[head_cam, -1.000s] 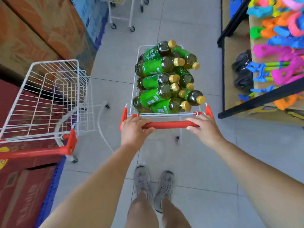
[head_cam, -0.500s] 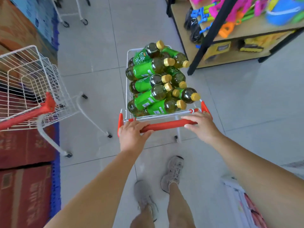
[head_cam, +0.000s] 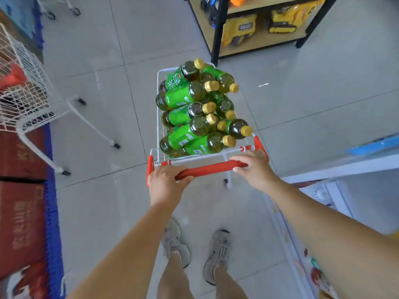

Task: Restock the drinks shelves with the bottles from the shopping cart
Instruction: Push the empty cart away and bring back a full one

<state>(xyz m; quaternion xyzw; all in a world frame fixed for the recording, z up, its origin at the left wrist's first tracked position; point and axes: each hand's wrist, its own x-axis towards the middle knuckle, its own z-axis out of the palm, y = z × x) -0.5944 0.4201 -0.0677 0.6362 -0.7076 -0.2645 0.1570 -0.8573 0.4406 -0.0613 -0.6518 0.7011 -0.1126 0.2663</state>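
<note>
- Head camera looks down on the shopping cart [head_cam: 158, 126], which stands on the floor straight ahead of me. It is heaped above its rim with bottles [head_cam: 185, 94] of green tea lying on their sides, gold caps mostly to the right.
- My left hand [head_cam: 166, 183] grips the red handle [head_cam: 207, 169] at its left end, fingers wrapped over the bar and thumb beneath. My right hand [head_cam: 255, 168] holds the right end, fingers curled over the top.
- As I judge it, nothing is restocked yet. The load looks full, neither hand holds a bottle, and I see no drinks shelves in view, so I take this as the stage of wheeling the cart to them.
- Nearly all of the task is left: reach the shelves, park, then lift the bottles out and stand them in rows.
- The pile is loose and high, so I reckon a sharp turn could roll a top bottle over the rim.
- The floor [head_cam: 103, 61] is pale grey tile, smooth with thin joints, and should let the wheels run easily.
- Ahead and to the right stands a black-framed shelf unit [head_cam: 216, 39] with wooden boards carrying yellow packs [head_cam: 239, 32], not drinks.
- On the left a second white wire cart [head_cam: 26, 93] is parked near stacked red cartons [head_cam: 21, 212] on a blue pallet [head_cam: 51, 212].
- Close on my right is a white cabinet [head_cam: 345, 167], too blurred for me to tell what it is.
</note>
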